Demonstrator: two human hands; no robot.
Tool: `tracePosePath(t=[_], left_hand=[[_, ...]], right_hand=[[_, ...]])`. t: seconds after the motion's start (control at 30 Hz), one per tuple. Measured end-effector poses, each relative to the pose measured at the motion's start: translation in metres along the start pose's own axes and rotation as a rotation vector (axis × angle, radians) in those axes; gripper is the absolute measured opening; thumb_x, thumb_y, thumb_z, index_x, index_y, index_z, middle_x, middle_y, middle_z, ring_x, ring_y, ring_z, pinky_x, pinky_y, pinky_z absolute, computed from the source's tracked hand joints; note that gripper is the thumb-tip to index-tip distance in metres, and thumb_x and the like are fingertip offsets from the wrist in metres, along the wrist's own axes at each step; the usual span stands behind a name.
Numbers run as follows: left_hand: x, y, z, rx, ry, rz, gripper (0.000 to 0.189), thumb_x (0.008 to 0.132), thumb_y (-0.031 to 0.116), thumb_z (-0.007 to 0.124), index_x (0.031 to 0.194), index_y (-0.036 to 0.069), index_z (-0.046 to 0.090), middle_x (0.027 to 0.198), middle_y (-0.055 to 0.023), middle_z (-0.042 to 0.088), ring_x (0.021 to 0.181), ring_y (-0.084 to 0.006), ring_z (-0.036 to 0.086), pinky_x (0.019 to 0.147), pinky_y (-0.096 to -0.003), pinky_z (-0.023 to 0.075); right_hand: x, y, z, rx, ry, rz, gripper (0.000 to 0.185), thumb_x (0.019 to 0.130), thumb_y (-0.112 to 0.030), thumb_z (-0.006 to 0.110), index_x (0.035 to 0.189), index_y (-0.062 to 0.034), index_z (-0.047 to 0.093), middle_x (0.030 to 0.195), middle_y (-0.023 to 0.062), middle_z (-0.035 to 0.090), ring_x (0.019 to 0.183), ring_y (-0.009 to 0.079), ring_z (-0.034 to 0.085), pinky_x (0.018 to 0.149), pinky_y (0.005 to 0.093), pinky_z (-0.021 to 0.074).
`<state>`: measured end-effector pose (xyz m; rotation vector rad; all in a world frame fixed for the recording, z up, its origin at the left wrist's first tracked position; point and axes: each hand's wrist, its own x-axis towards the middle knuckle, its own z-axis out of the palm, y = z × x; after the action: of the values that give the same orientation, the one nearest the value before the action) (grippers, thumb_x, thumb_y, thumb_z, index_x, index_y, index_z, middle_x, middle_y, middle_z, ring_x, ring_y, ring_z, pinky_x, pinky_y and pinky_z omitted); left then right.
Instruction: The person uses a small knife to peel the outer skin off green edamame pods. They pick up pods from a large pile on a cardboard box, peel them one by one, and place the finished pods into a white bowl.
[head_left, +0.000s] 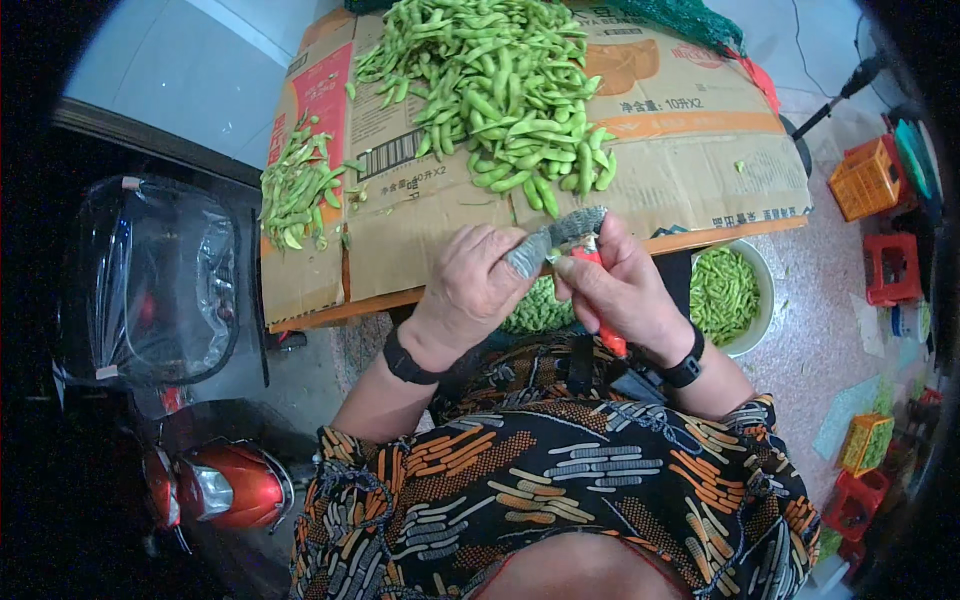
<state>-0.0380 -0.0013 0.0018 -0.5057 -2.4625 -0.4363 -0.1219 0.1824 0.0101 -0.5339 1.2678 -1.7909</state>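
My left hand (469, 281) has grey fabric covers on its thumb and forefinger, both bent towards my right hand. My right hand (626, 281) is closed around a red-handled tool (594, 261) with a small metallic end; its kind cannot be told. A small pale green piece (553, 256) shows between the thumbs; which hand grips it is unclear. Just beyond the hands, a large heap of green soybean pods (510, 97) lies on a flattened cardboard box (397, 247). A smaller pile of pods and scraps (304, 184) lies at the cardboard's left.
Below the table edge (390, 304) stand a pale basin (766, 300) of pods at the right and a partly hidden heap of green beans (540, 306). Green netting (697, 22) lies at the far right. Red stools (892, 268) and an orange crate (866, 180) stand beyond.
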Motion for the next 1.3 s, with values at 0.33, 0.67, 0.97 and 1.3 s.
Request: tracePosePath(t=[0.33,0.67,0.97,1.3], left_hand=[[-0.005,0.029,0.025,-1.145,0.221,-0.878,0.021,0.098,0.012,0.045,0.113,-0.001,0.051,0.098,-0.0047,0.059,0.079,-0.0094,0.058,0.066,-0.0235,0.0496],[0.006,0.032,0.002,-0.296,0.060,-0.509,0.021,0.084,0.008,0.063,0.103,0.000,0.058,0.093,-0.0136,0.056,0.079,-0.0254,0.058,0.067,-0.0348,0.0485],[0.020,0.011,0.024,0.087,-0.045,-0.272,0.018,0.081,0.010,0.064,0.095,0.001,0.058,0.089,-0.0144,0.056,0.080,-0.0336,0.054,0.070,-0.0415,0.0442],[0.012,0.039,0.017,-0.382,-0.034,-0.551,0.010,0.092,0.010,0.051,0.094,0.001,0.052,0.076,-0.0192,0.058,0.069,-0.0365,0.058,0.059,-0.0418,0.0454]], right_hand=[[0.027,0.028,0.003,-0.303,0.175,-0.406,0.021,0.089,-0.008,0.053,0.110,-0.0052,0.047,0.073,0.0035,0.059,0.051,0.0112,0.054,0.044,0.0244,0.0430],[0.017,0.003,-0.026,0.409,0.110,-0.297,0.019,0.089,-0.010,0.038,0.105,-0.0055,0.046,0.062,0.0077,0.053,0.036,0.0121,0.040,0.036,0.0220,0.0346],[-0.018,0.010,-0.027,-0.021,0.259,-0.169,0.025,0.093,-0.009,0.040,0.116,-0.0055,0.045,0.070,0.0052,0.056,0.043,0.0091,0.045,0.039,0.0202,0.0381],[-0.002,0.024,-0.013,-0.258,0.106,-0.319,0.014,0.095,-0.012,0.044,0.108,-0.0068,0.044,0.068,-0.0017,0.052,0.046,0.0037,0.043,0.042,0.0191,0.0354]])
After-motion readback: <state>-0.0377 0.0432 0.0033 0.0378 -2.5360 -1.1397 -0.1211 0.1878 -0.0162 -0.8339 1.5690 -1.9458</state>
